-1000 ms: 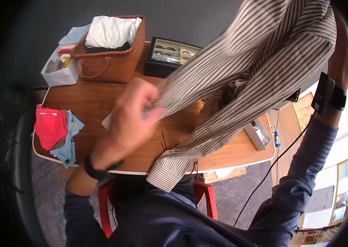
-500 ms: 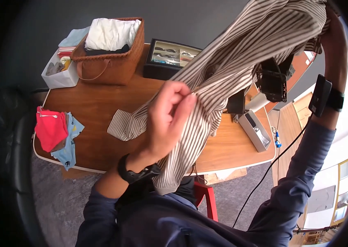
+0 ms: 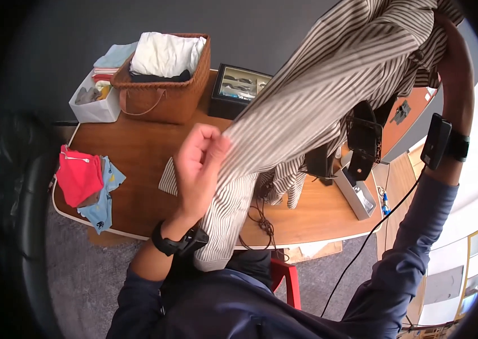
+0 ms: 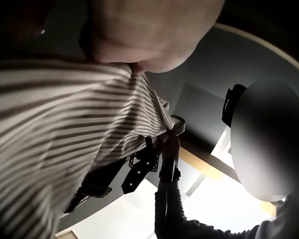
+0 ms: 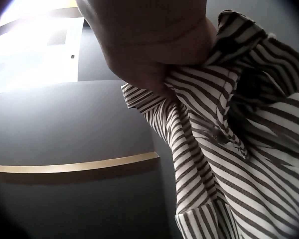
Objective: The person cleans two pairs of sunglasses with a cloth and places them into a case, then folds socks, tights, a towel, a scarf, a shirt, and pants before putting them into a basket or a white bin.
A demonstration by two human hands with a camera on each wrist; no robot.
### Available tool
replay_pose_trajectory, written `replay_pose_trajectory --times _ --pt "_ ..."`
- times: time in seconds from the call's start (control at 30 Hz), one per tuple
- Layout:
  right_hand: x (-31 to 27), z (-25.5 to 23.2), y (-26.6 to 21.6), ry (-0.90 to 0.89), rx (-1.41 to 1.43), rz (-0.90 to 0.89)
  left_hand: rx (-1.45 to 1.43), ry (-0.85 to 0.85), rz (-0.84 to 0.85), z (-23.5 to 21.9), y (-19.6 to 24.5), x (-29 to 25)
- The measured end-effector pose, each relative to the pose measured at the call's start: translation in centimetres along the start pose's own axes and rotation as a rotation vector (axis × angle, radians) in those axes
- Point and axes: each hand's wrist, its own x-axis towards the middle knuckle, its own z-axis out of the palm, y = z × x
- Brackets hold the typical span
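Observation:
A brown-and-white striped shirt hangs in the air between both hands, slanting across the table. High at the right, my right hand grips bunched cloth at its upper end. The right wrist view shows that hand with folded striped fabric in its grasp. My left hand pinches the shirt's edge between thumb and curled fingers. Seen from the left wrist, the cloth gathers to a point beneath that hand. A cuffed sleeve dangles past the table's front edge.
Left rear on the table stand a brown basket with white cloth and a white bin. Beside them is a black glasses case. Red and blue garments lie at left. A grey box and cables are at right.
My left hand has come from the left to the shirt's edge, then drawn slightly back left with the cloth stretched. The upper end has turned in my right hand.

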Motion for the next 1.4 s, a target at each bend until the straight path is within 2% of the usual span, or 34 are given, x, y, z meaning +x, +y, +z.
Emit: replay_pose_trajectory --times 0.07,0.1,0.13,0.17,0.2,0.23,0.3,0.4,0.5,0.57,0.6,0.63,0.7,0.8,0.83,0.9,0.97,1.03,1.07,1.17,1.27,1.3,1.37,1.4 --pt "-0.2 0.9 -1.6 0.006 0.094 0.01 0.016 -0.107 0.044 0.3 -0.5 -0.9" --pt "-0.4 1.3 -2.5 0.01 0.141 0.015 0.187 -0.082 0.091 0.7 -0.8 -1.3" --pt "-0.5 1.3 -1.9 0.035 0.091 -0.041 0.392 -0.166 0.081 0.0 -0.6 -1.7" --pt "-1.2 0.9 -1.6 0.066 0.081 -0.024 0.598 -0.249 0.062 -0.7 -0.5 -2.3" --pt "-2.1 0.4 -1.4 0.102 0.06 0.021 0.526 -0.218 0.014 -1.1 -2.3 -3.3" --pt "-3.2 0.1 -1.3 0.137 0.053 0.074 0.588 -0.317 -0.055 -2.1 -2.6 -3.8" --pt "-5.7 -0.6 -1.0 0.192 0.044 0.175 0.605 -0.361 -0.15 -4.2 -4.8 -5.5" --pt "-8.6 -1.1 -0.4 0.247 0.054 0.281 0.457 -0.478 -0.373 -7.2 -7.0 -7.3" --pt "-10.2 -1.4 -0.1 0.277 0.065 0.337 0.546 -0.25 -0.548 -9.7 -7.4 -6.3" --pt "-10.9 -1.5 0.0 0.286 0.075 0.354 0.97 -0.128 0.105 -9.8 -6.7 -4.6" --pt "-11.0 -1.4 0.1 0.287 0.08 0.365 0.91 -0.143 0.028 -10.1 -6.9 -3.7" --pt "-11.2 -1.5 0.0 0.291 0.081 0.371 0.959 -0.189 0.192 -10.5 -7.7 -2.5" --pt "-11.3 -1.4 -0.2 0.292 0.09 0.381 0.781 -0.308 -0.337 -11.0 -8.5 -0.9" --pt "-11.0 -1.3 -0.7 0.303 0.103 0.387 0.289 -0.143 -0.384 -12.4 -9.4 -0.3" --pt "-11.1 -1.4 -1.0 0.317 0.108 0.389 0.249 -0.028 -0.316 -12.8 -8.4 0.4" --pt "-10.7 -1.0 -1.6 0.321 0.125 0.395 0.175 0.067 -0.057 -14.4 -6.4 1.5" --pt "-9.8 0.1 -2.4 0.33 0.163 0.393 0.407 0.112 0.227 -14.5 -2.0 2.5" --pt "-8.7 1.1 -3.0 0.342 0.213 0.39 0.274 -0.016 0.147 -14.9 2.4 3.2" --pt "-7.8 2.0 -3.5 0.345 0.253 0.388 0.285 -0.021 0.124 -14.4 4.4 3.5" --pt "-4.7 4.7 -4.2 0.365 0.403 0.379 0.782 -0.33 -0.115 -19.0 9.4 4.4" --pt "-1.8 7.1 -4.9 0.38 0.578 0.372 1.011 -0.325 -0.17 -20.0 12.1 5.7" --pt "-0.5 8.1 -5.0 0.383 0.645 0.371 1.096 -0.32 -0.15 -22.7 12.3 6.6" --pt "1.6 9.8 -5.4 0.386 0.779 0.359 1.147 -0.204 -0.07 -25.2 14.1 8.3" --pt "2.9 10.7 -5.6 0.385 0.848 0.357 1.167 -0.148 -0.096 -27.0 15.6 9.2"
